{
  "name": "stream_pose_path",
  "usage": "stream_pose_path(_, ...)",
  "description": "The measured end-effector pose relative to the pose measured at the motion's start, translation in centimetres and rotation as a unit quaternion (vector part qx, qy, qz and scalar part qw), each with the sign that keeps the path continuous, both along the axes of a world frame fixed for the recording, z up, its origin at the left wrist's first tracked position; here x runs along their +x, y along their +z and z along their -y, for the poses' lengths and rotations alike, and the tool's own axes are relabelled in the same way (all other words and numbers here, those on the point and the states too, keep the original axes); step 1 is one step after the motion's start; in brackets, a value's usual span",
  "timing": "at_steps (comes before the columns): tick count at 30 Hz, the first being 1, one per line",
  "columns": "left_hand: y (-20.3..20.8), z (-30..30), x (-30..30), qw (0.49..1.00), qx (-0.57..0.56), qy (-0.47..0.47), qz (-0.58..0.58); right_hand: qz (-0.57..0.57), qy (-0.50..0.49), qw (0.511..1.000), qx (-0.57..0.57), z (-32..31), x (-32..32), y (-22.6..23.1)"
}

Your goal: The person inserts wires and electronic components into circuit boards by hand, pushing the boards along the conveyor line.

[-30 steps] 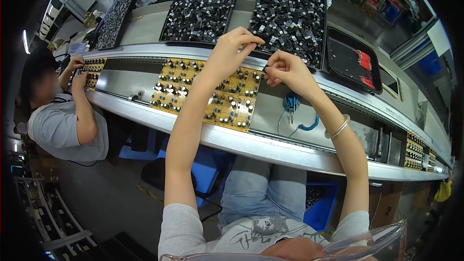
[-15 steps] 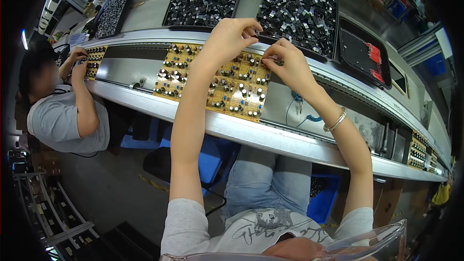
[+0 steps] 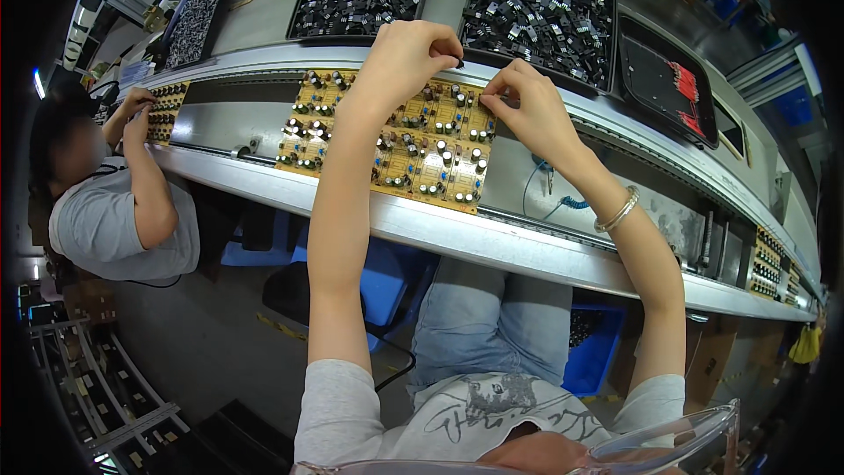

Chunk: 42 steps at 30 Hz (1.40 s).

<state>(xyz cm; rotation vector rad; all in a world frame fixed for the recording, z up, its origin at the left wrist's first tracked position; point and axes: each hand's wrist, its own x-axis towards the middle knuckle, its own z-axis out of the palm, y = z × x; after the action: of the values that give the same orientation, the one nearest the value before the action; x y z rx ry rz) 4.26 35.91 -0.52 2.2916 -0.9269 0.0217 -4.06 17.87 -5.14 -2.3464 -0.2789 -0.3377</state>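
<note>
My left hand is raised over the far edge of the yellow circuit board, thumb and forefinger closed on a small black component. My right hand is at the board's far right corner, its thumb and forefinger pinched together. What sits between those right fingertips, if anything, is too small to make out. Rows of white-topped cylindrical capacitors and other small parts stand on the board. My left forearm covers part of it. Just beyond my hands lies a black tray heaped with black, metal-legged components.
A second black tray of similar parts stands farther left. At right, a shallow black tray holds red pieces. Metal rails border the line. A coiled blue cord lies right of the board. A co-worker handles another board at left.
My left hand has drawn slightly left, its fingertips now closer together around the black component. The right thumb and forefinger remain pinched at the board's corner. The view has shifted a little.
</note>
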Motion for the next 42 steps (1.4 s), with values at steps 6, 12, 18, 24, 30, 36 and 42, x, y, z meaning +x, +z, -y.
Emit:
stream_pose_path(6, 0.1, -0.1, -0.1, 1.000, 0.016, -0.003, 0.005, 0.019, -0.009, 1.000, -0.012, 0.0, -0.4, 0.0)
stream_pose_path(12, 0.3, -0.2, -0.3, 1.000, 0.014, 0.003, 0.013, 0.025, -0.013, 0.999, -0.022, -0.2, -0.5, 0.0)
stream_pose_path(18, 0.4, -0.2, -0.4, 1.000, 0.026, -0.014, 0.010, 0.036, -0.004, 0.998, -0.042, 0.0, -0.6, 0.1)
stream_pose_path(24, 0.6, -0.1, -0.8, 0.996, 0.051, -0.059, -0.051, 0.129, 0.007, 0.983, -0.131, 1.1, -0.6, 1.2)
stream_pose_path(30, 0.6, 0.0, -0.8, 0.992, 0.073, -0.091, -0.057, 0.113, -0.012, 0.993, 0.025, 1.9, 0.1, 2.3)
stream_pose_path(36, 0.4, 0.1, -0.9, 0.991, 0.099, -0.083, -0.017, 0.169, -0.016, 0.986, -0.005, 2.2, 0.1, 2.3)
stream_pose_path(42, 0.2, 0.6, -1.0, 0.988, 0.118, -0.099, 0.033, 0.198, -0.017, 0.980, -0.017, 2.7, 0.4, 2.4)
